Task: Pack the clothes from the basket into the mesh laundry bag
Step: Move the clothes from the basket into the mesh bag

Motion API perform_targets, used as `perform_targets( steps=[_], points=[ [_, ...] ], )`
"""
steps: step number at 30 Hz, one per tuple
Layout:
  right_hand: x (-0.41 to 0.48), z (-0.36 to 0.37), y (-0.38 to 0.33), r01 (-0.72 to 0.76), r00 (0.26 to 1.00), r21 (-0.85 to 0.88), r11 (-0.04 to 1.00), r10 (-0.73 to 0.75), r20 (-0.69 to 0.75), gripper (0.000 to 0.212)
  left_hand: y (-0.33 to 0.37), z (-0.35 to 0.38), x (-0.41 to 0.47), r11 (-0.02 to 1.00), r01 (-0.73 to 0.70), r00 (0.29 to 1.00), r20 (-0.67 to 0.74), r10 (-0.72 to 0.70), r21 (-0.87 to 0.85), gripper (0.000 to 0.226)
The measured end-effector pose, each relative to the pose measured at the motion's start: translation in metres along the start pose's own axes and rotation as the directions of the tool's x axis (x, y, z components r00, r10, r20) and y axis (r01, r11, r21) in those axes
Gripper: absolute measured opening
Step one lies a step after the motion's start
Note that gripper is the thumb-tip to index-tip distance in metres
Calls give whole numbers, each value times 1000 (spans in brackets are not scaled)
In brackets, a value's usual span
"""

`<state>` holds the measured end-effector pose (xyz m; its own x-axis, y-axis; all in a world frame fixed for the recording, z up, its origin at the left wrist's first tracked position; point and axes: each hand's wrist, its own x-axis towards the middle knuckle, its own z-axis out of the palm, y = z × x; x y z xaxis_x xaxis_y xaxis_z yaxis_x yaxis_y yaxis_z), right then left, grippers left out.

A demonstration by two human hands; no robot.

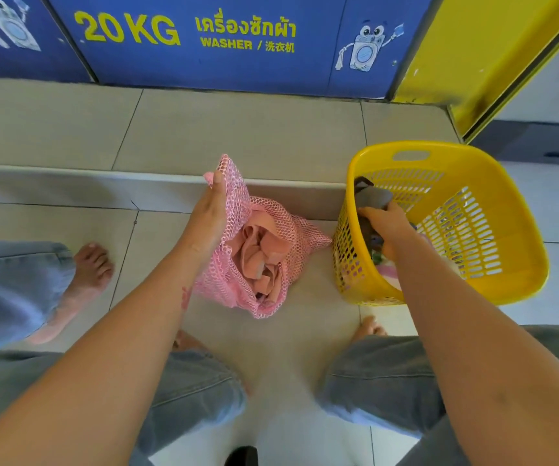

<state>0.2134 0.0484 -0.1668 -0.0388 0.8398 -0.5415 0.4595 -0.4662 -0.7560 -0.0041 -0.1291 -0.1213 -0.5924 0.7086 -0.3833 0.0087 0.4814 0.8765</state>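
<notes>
The mesh laundry bag point(237, 186) was held up by its rim in the left hand point(209, 213), the pink netting pinched between thumb and fingers so that the mouth was kept open just to the right of that hand. A peach garment point(258, 250) was already lodged inside, below the left palm. The right hand point(387, 227) was curled round a grey garment point(372, 196) inside the yellow basket point(473, 287), which was tilted beside the bag. More clothes were glimpsed under the right wrist, though they were too hidden to be counted.

Several slips could be expected from here. Only one edge of the mouth was supported, so the far side might sag shut and the grey garment be dropped onto the tiled floor point(322, 331) between the hands. The basket, being tipped and light, might be dragged or toppled if cloth were caught on its slats. Other pieces could be pulled out along with the gripped one.
</notes>
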Motion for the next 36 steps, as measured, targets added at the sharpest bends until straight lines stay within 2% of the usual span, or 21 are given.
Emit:
perform_targets(
  steps=[2,3,6,10,11,13,16,18,20,21,23,26,27,28,30,32,34,36],
  points=[
    [6,-9,2,34,996,-27,999,-36,-81,62,1,4,1,1000,6,1000,0,-6,2,72],
    [4,-16,0,55,990,-84,995,-66,-129,57,2,6,2,1000,5,1000,1,-5,10,71],
    [2,-48,3,114,936,-356,927,-220,-273,40,5,16,4,1000,-8,1000,2,8,21,71],
    [14,-67,12,-13,856,-650,760,-328,-400,35,5,26,4,998,-50,999,23,49,29,68],
    [18,-66,12,-33,862,-712,701,-340,-375,36,3,28,5,998,-52,998,27,51,30,68],
    [27,-59,15,-3,921,-805,594,-311,-233,44,2,32,7,998,-46,999,20,45,43,71],
    [39,-36,24,55,994,-877,477,-111,2,78,2,38,12,999,-14,1000,-2,14,51,71],
    [49,-22,34,36,998,-929,368,43,56,109,3,41,14,999,-15,1000,-5,16,49,67],
    [62,-17,48,-9,991,-952,307,128,32,121,3,42,17,999,-19,1000,-9,20,33,65],
    [68,-19,53,-50,990,-945,324,142,-3,119,2,41,19,1000,-20,1000,-18,20,21,65],
    [74,-24,58,-103,992,-917,385,105,-68,96,-1,38,23,1000,-5,999,-44,6,5,66],
    [74,-32,51,-67,987,-905,419,-106,-122,58,-6,32,27,999,31,996,-79,-33,-17,68],
    [70,-33,44,-46,974,-879,474,-173,-144,51,-8,29,28,998,48,995,-90,-51,-32,69],
    [65,-33,35,-17,959,-813,582,-220,-178,45,-8,26,27,997,63,993,-95,-67,-47,70],
    [50,-30,13,75,924,-562,824,-270,-272,37,-7,20,23,995,69,992,-98,-77,-78,71],
    [28,-26,-18,225,864,-284,932,-326,-383,31,-7,13,17,993,59,992,-101,-69,-101,73],
    [-1,-24,-54,396,837,-13,918,-367,-406,17,-7,5,11,993,45,995,-85,-55,-107,74],
    [-33,-21,-84,458,877,218,861,-399,-268,8,-7,-5,5,994,19,998,-65,-26,-107,76]
  ],
)
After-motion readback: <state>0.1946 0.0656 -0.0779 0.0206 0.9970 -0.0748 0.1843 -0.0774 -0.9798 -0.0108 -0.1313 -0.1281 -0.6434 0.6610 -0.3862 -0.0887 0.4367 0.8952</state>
